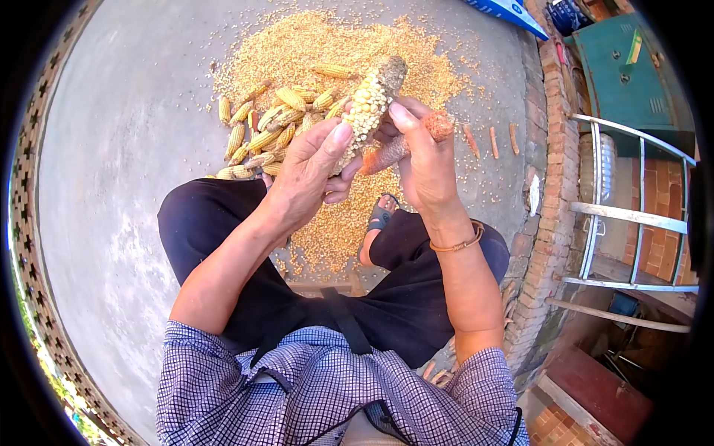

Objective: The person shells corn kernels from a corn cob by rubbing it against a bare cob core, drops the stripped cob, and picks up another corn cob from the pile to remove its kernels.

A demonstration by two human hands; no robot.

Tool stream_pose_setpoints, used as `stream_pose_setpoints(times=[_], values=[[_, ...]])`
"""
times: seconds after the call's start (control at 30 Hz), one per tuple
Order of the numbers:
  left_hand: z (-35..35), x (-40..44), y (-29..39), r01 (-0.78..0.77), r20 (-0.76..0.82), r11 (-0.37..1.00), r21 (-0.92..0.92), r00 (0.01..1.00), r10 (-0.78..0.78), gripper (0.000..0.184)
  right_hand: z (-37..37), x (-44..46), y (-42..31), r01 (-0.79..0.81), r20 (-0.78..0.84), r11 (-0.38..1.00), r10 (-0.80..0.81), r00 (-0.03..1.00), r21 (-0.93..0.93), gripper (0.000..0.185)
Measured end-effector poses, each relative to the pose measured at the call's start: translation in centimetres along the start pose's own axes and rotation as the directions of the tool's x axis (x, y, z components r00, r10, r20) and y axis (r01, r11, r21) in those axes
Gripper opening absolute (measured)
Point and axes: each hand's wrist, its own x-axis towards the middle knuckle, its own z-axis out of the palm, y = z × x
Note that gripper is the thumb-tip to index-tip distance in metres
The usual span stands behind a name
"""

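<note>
A partly shelled corn cob (367,108) with pale kernels and a darker, bare tip slants up between my hands. My left hand (316,152) is closed around its lower left side, thumb on the kernels. My right hand (425,152) is closed on a bare reddish cob (388,154), which lies crosswise under the thumb, and its thumb tip meets the kernelled cob's right side. Below and beyond the hands, loose kernels (297,44) spread over the ground, with a pile of unshelled ears (286,119) to the left.
Several bare cobs (493,143) lie on the concrete at the right. A low brick edge (554,163) runs along that side, with a metal ladder-like frame (632,215) and a green cabinet (621,70) beyond. A sandalled foot (379,215) rests near the kernels.
</note>
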Motion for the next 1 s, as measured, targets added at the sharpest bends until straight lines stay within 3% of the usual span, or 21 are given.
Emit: stream_pose_setpoints(times=[0.13, 0.23, 0.3, 0.5, 0.6, 0.67, 0.73, 0.8, 0.87, 0.97, 1.0], values=[[0.5, -0.1, 0.0, -0.076, -0.084, 0.972, 0.222, 0.992, 0.097, 0.033, -0.4, 0.1, -0.1, 0.013, 0.038, 1.0, -0.012, 0.999, -0.02, 0.034], [-0.7, 0.1, -0.2, -0.135, -0.082, 0.909, 0.394, 0.98, 0.181, 0.03, -0.1, 0.4, -1.0, 0.111, -0.043, 0.992, -0.108, 0.993, 0.066, 0.042], [-0.9, 0.0, -0.2, -0.139, -0.121, 0.862, 0.487, 0.967, 0.224, 0.028, -0.9, 0.4, -1.5, 0.121, 0.006, 0.992, -0.121, 0.993, -0.038, 0.048], [-1.7, 0.3, -0.9, -0.384, 0.128, 0.423, 0.821, 0.846, 0.518, 0.027, -1.7, 0.0, -1.9, 0.148, 0.149, 0.946, -0.108, 0.983, -0.288, 0.05], [-1.1, -0.3, -0.1, -0.322, 0.092, 0.473, 0.82, 0.89, 0.446, 0.032, -1.7, 0.1, -1.9, 0.16, 0.184, 0.951, -0.113, 0.976, -0.264, 0.049], [-1.4, -0.4, -0.3, -0.261, 0.043, 0.586, 0.767, 0.932, 0.359, 0.037, -1.8, 0.1, -1.7, 0.168, 0.209, 0.956, -0.118, 0.971, -0.242, 0.047], [-1.3, -0.4, -0.3, -0.295, 0.069, 0.597, 0.746, 0.926, 0.372, 0.041, -1.6, -0.1, -1.7, 0.163, 0.258, 0.968, -0.11, 0.96, -0.192, 0.046], [-0.9, -0.2, -0.2, -0.421, 0.165, 0.501, 0.756, 0.863, 0.477, 0.046, -1.4, -0.3, -1.5, 0.152, 0.296, 0.976, -0.1, 0.95, -0.159, 0.045], [-1.0, -0.2, 0.0, -0.407, 0.168, 0.505, 0.761, 0.876, 0.452, 0.047, -1.4, -0.4, -1.2, 0.141, 0.325, 0.979, -0.088, 0.942, -0.144, 0.045], [-1.3, -0.1, -0.1, -0.371, 0.157, 0.459, 0.807, 0.884, 0.439, 0.045, -1.0, -0.6, -1.3, 0.182, 0.226, 0.956, -0.129, 0.965, -0.229, 0.041], [-1.4, 0.0, -0.1, -0.357, 0.15, 0.433, 0.828, 0.885, 0.441, 0.044, -0.8, -0.5, -1.2, 0.3, 0.221, 0.884, -0.232, 0.947, -0.357, 0.041]])
